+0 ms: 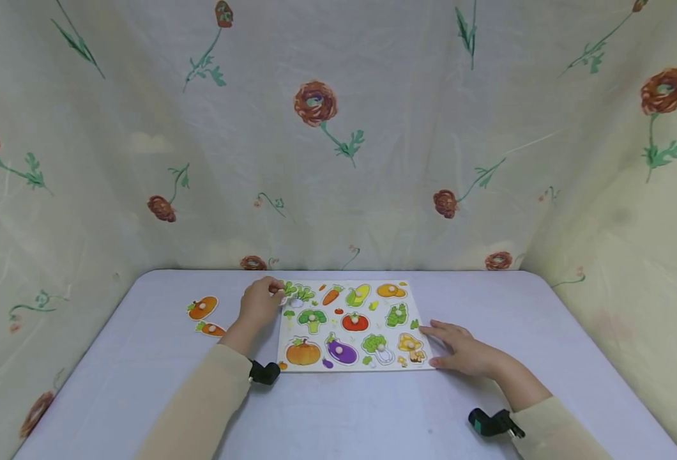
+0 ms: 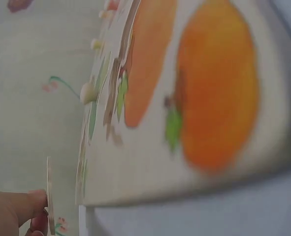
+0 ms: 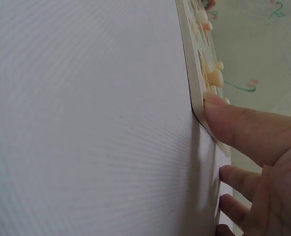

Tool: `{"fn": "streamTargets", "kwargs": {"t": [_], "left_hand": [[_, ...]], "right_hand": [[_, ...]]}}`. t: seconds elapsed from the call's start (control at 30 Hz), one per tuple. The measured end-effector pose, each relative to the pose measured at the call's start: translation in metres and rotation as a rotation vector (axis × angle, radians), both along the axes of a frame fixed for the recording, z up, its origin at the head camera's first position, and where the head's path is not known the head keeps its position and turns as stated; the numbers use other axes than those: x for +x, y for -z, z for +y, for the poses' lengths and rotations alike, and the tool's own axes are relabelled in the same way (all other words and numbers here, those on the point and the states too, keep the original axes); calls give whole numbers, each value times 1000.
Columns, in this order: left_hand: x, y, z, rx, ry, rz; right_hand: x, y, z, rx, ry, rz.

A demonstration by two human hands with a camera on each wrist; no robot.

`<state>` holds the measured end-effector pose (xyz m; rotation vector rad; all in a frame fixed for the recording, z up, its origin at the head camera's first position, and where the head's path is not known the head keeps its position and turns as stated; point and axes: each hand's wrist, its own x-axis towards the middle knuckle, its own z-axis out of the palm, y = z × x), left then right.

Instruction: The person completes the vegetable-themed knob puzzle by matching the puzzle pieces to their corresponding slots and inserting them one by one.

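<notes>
At the upper left corner of the white vegetable puzzle board [image 1: 327, 367], my left hand [image 1: 260, 303] pinches a thin flat puzzle piece [image 2: 50, 196] by its knob side. In the left wrist view the piece stands edge-on, so its picture is hidden. Close beside it on the board are green radish leaves [image 1: 302, 294]. My right hand [image 1: 459, 350] rests at the board's right edge, fingers extended, its thumb [image 3: 221, 115] touching the lower right corner. Knobbed pieces sit in the board, among them a tomato [image 1: 354, 322] and an eggplant [image 1: 340, 350]. The pumpkin picture [image 1: 303, 352] shows no knob.
Left of the board lie two loose pieces on the white tablecloth [image 1: 338, 415]: a pumpkin piece [image 1: 203, 308] and, partly behind my left wrist, a carrot piece [image 1: 212, 329]. A flowered curtain [image 1: 384, 211] hangs behind the table and along both sides.
</notes>
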<state>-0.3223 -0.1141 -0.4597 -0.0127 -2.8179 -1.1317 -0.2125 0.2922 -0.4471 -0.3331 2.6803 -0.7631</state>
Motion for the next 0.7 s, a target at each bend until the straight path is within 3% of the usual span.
{"fn": "streamTargets", "kwargs": {"t": [0.27, 0.7], "left_hand": [[-3, 2, 18, 5, 11, -45], [-10, 6, 31, 25, 8, -100]], "right_hand": [[0, 0, -1, -7, 0, 1], [1, -1, -1, -4, -2, 5]]}}
